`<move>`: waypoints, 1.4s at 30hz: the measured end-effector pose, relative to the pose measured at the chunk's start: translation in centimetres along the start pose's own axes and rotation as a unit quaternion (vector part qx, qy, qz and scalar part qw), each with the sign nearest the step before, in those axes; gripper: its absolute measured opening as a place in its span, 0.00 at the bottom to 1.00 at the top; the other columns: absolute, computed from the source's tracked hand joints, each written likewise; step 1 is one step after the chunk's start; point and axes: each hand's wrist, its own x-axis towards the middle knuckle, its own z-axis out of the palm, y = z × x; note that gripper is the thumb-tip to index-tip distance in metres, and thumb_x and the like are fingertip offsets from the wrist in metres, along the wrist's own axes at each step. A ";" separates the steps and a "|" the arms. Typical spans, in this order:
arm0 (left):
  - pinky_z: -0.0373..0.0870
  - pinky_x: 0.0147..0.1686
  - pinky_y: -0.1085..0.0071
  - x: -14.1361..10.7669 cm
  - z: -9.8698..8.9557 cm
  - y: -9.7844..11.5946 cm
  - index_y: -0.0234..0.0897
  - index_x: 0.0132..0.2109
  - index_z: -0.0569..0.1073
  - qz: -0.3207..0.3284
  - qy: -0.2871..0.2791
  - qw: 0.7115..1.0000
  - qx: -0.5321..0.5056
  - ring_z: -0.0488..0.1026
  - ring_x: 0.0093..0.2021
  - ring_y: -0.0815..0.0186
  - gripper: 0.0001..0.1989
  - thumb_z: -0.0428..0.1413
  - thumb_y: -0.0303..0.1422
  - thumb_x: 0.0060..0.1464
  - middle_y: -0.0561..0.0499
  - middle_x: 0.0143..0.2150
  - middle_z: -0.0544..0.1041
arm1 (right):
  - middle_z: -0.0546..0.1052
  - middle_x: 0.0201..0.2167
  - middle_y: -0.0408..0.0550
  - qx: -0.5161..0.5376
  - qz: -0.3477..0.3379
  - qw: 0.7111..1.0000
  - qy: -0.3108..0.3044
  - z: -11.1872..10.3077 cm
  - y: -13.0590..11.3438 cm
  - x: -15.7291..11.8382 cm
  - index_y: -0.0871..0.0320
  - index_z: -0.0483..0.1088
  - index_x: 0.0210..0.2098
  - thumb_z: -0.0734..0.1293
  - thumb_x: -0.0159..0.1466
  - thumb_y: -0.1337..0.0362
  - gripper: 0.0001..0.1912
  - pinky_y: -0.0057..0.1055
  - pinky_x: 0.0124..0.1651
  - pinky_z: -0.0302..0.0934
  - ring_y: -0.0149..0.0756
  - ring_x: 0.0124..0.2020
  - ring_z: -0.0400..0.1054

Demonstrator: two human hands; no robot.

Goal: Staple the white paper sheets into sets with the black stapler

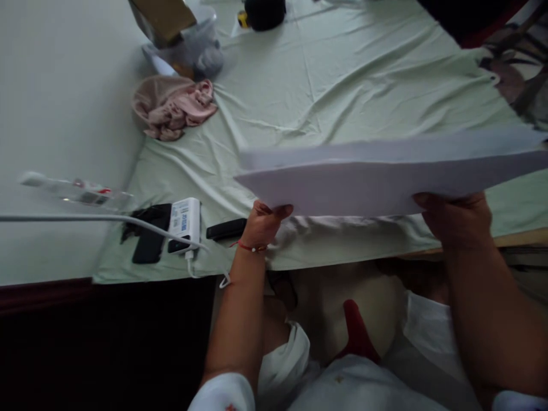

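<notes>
A wide white sheet of paper (342, 188) spans the space between my hands, raised over the front of the table. It looks folded or layered, with a paler strip along its far side. My left hand (263, 222), with a red bracelet at the wrist, pinches the near edge toward the left end, thumb on top. Farther right, my right hand (460, 217) grips the same edge, its thumb also on the upper face. The fingers of both hands are mostly hidden beneath the paper.
A pale green cloth (274, 97) covers the table. Near the left front lie a black stapler-like object (225, 229), a white power bank (186, 222) with a cable, and a dark phone (152, 234). Behind them are a pink cloth (177, 108) and a plastic tub (188, 54).
</notes>
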 end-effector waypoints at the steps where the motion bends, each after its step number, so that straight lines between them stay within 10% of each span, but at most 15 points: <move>1: 0.78 0.49 0.64 0.1 -0.2 -0.1 0.41 0.34 0.83 -0.001 0.002 1.000 0.012 0.80 0.39 0.63 0.16 0.76 0.35 0.34 0.52 0.35 0.84 | 0.83 0.34 0.43 -0.028 0.013 1.000 -0.001 -0.3 0.0 -0.1 0.55 0.78 0.28 0.86 0.38 0.64 0.20 0.43 0.51 0.74 0.37 0.36 0.75; 13: 0.77 0.56 0.54 0.2 -1.4 -0.5 0.41 0.43 0.83 -0.011 -0.050 0.974 0.220 0.80 0.47 0.55 0.21 0.74 0.45 0.43 0.46 0.44 0.85 | 0.85 0.42 0.48 -0.179 0.085 0.977 -0.076 -0.9 -0.3 -0.5 0.56 0.79 0.38 0.88 0.40 0.56 0.29 0.43 0.58 0.72 0.45 0.47 0.78; 26: 0.80 0.39 0.65 -0.3 -2.2 0.7 0.37 0.47 0.85 -0.116 -0.132 0.963 0.204 0.82 0.41 0.57 0.27 0.67 0.56 0.56 0.45 0.42 0.86 | 0.83 0.29 0.48 -0.182 0.208 0.943 -0.182 0.9 -1.7 -0.5 0.61 0.82 0.31 0.83 0.51 0.55 0.16 0.27 0.27 0.64 0.33 0.26 0.70; 37: 0.83 0.49 0.61 -1.2 -2.0 1.2 0.38 0.48 0.84 -0.084 -0.054 0.993 0.069 0.84 0.48 0.55 0.30 0.78 0.49 0.41 0.42 0.51 0.87 | 0.86 0.39 0.46 -0.003 0.175 0.978 -0.115 3.0 -0.6 -1.6 0.54 0.82 0.38 0.85 0.45 0.61 0.21 0.32 0.38 0.73 0.37 0.33 0.77; 42: 0.83 0.46 0.63 -1.5 -2.8 1.7 0.40 0.45 0.84 -0.112 -0.021 0.991 0.070 0.83 0.42 0.59 0.24 0.77 0.43 0.42 0.44 0.47 0.87 | 0.87 0.40 0.48 0.012 0.246 0.952 -0.180 3.1 -0.5 -1.6 0.55 0.82 0.40 0.86 0.46 0.59 0.23 0.32 0.39 0.75 0.38 0.34 0.78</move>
